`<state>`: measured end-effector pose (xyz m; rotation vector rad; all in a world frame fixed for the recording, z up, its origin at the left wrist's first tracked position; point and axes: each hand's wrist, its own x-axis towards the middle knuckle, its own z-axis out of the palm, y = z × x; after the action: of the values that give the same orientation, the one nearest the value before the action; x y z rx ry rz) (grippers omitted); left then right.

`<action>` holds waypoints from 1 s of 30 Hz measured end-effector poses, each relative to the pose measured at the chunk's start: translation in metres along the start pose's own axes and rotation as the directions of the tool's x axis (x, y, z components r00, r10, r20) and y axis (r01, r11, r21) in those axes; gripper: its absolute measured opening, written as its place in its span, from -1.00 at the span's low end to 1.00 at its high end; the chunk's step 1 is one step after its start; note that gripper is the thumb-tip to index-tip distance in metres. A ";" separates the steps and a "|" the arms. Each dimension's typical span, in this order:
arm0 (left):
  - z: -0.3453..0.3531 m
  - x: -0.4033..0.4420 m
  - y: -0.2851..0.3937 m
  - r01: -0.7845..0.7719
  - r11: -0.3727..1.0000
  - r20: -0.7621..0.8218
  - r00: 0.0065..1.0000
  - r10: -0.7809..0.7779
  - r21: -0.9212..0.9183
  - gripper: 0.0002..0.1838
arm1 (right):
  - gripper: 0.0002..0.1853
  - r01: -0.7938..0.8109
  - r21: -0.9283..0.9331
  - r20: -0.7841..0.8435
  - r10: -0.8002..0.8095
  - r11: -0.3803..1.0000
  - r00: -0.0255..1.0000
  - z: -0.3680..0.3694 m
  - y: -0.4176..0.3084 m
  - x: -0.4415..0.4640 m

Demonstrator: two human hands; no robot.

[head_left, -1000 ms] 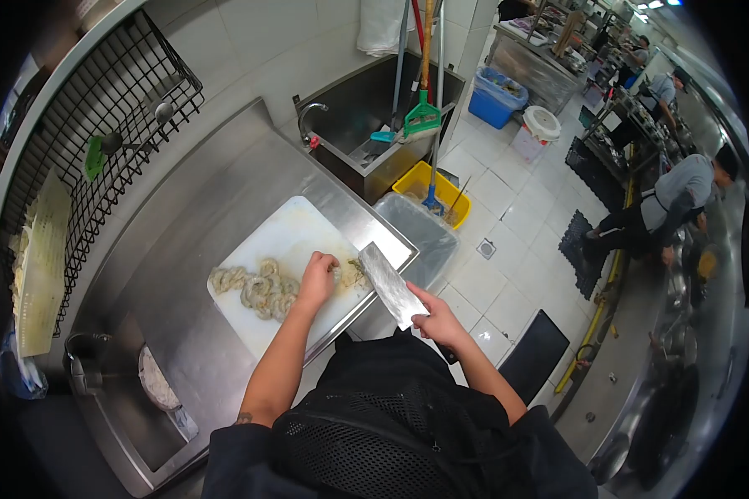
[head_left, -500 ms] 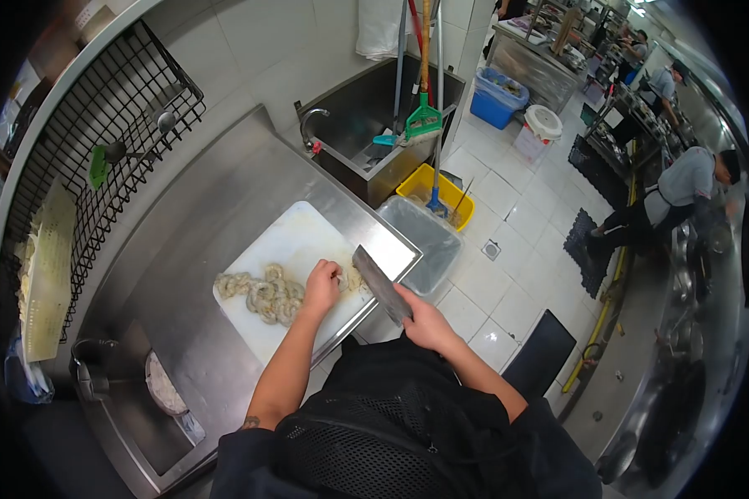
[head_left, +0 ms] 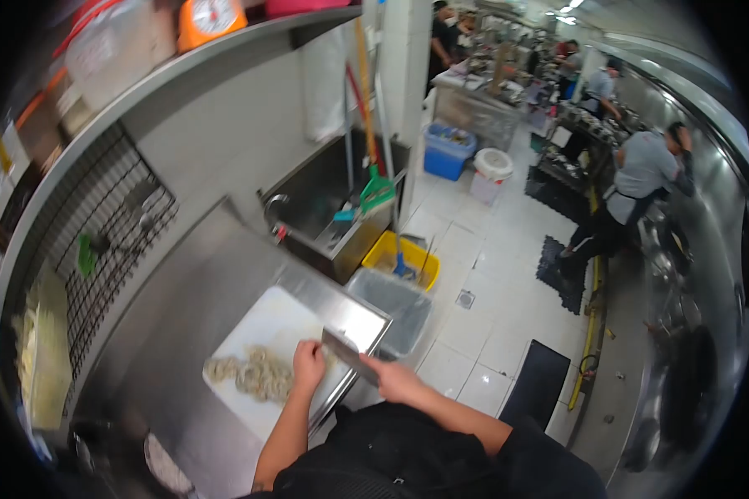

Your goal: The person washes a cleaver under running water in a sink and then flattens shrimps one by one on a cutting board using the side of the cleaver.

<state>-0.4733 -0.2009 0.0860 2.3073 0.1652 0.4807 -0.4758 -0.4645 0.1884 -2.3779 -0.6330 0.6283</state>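
Observation:
My right hand [head_left: 398,381] grips a broad-bladed cleaver [head_left: 347,353], which slants over the right part of a white cutting board [head_left: 279,316]. Close to the blade's left side, my left hand [head_left: 309,364] is closed above the board; whatever its fingers hold is hidden. Left of that hand lies a heap of peeled, greyish shrimp [head_left: 256,374] on the board. Small pale bits lie by the blade, partly covered by my hands. The board rests on a steel counter [head_left: 183,308].
Behind the counter stands a steel sink [head_left: 308,195] with a broom [head_left: 377,193]. A clear bin [head_left: 391,308] and a yellow tub [head_left: 404,262] sit on the floor. A wire rack [head_left: 112,258] hangs at left. Co-workers, including a person in grey [head_left: 643,166], stand right and farther back.
The head view has tilted up, bringing the shelf with an orange scale into sight. Both hands remain at the board, with the cleaver still in the right one.

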 end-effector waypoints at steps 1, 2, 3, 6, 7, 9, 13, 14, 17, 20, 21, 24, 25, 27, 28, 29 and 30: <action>0.000 0.000 0.002 0.013 1.000 0.022 1.000 -0.013 0.001 -0.87 | -0.09 0.029 -0.014 -0.001 -0.029 0.999 1.000 0.003 0.003 0.000; 0.001 0.001 0.005 -0.017 1.000 0.025 1.000 0.017 -0.007 -0.87 | -0.09 0.032 -0.031 -0.006 -0.032 0.999 0.999 0.001 0.000 -0.001; -0.001 0.000 0.007 0.036 0.999 0.041 0.999 -0.035 -0.026 -0.87 | -0.08 0.038 -0.046 -0.003 -0.038 0.998 0.999 -0.001 -0.006 -0.005; -0.003 -0.002 0.007 0.098 0.994 0.047 0.994 -0.095 -0.048 -0.85 | -0.07 0.024 -0.056 -0.024 -0.026 0.998 0.999 -0.005 -0.016 -0.008; -0.002 -0.001 0.009 0.114 0.992 0.041 0.993 -0.111 -0.055 -0.83 | -0.07 0.029 -0.055 -0.033 -0.031 0.998 0.999 -0.003 -0.016 -0.006; -0.001 -0.002 0.017 0.149 0.988 0.053 0.988 -0.146 -0.048 -0.80 | -0.07 0.019 -0.065 0.011 -0.019 0.998 1.000 0.000 -0.015 -0.004; -0.003 -0.003 0.025 0.173 0.984 0.101 0.979 -0.177 0.048 -0.70 | -0.07 0.019 -0.053 -0.002 -0.019 0.998 1.000 -0.002 -0.014 -0.009; -0.002 -0.003 0.024 0.177 0.983 0.099 0.979 -0.181 0.045 -0.70 | -0.10 0.015 -0.072 0.006 -0.014 0.997 1.000 -0.004 -0.014 -0.010; 0.000 -0.002 0.023 0.138 0.987 0.072 0.987 -0.144 0.079 -0.63 | -0.09 0.010 -0.079 0.004 -0.010 0.997 1.000 -0.001 -0.012 -0.010; -0.003 -0.005 0.023 0.180 0.977 0.085 0.978 -0.190 0.114 -0.58 | -0.06 -0.001 -0.069 0.007 0.001 0.998 1.000 -0.001 -0.015 -0.012; -0.005 -0.005 0.020 0.172 0.979 0.073 0.981 -0.180 0.111 -0.58 | -0.06 -0.009 -0.076 0.016 0.010 0.997 1.000 -0.004 -0.017 -0.011; -0.009 -0.002 0.017 0.220 0.971 0.101 0.968 -0.229 0.092 -0.56 | -0.06 -0.014 -0.070 0.019 0.016 0.997 1.000 -0.003 -0.015 -0.012; -0.013 -0.001 0.019 0.287 0.954 0.130 0.946 -0.297 0.087 -0.56 | -0.06 -0.025 -0.069 0.011 0.026 0.997 1.000 -0.002 -0.014 -0.012; -0.018 -0.001 0.019 0.355 0.934 0.155 0.922 -0.355 0.027 -0.56 | -0.04 -0.008 -0.056 0.005 0.009 0.998 1.000 0.001 -0.011 -0.011; -0.021 -0.002 0.016 0.431 0.902 0.173 0.891 -0.420 -0.030 -0.55 | -0.04 -0.012 -0.055 0.006 0.012 0.998 1.000 0.003 -0.008 -0.009; -0.021 -0.001 0.008 0.434 0.900 0.174 0.889 -0.423 -0.030 -0.55 | -0.04 -0.010 -0.060 -0.005 0.010 0.998 1.000 0.005 -0.006 -0.007; -0.023 0.001 0.003 0.420 0.900 0.207 0.896 -0.393 -0.112 -0.55 | -0.03 -0.006 -0.067 -0.011 0.005 0.998 1.000 0.005 -0.008 -0.008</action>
<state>-0.4813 -0.1877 0.1033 2.0733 0.4950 0.0653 -0.4865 -0.4614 0.1922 -2.4442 -0.6525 0.6046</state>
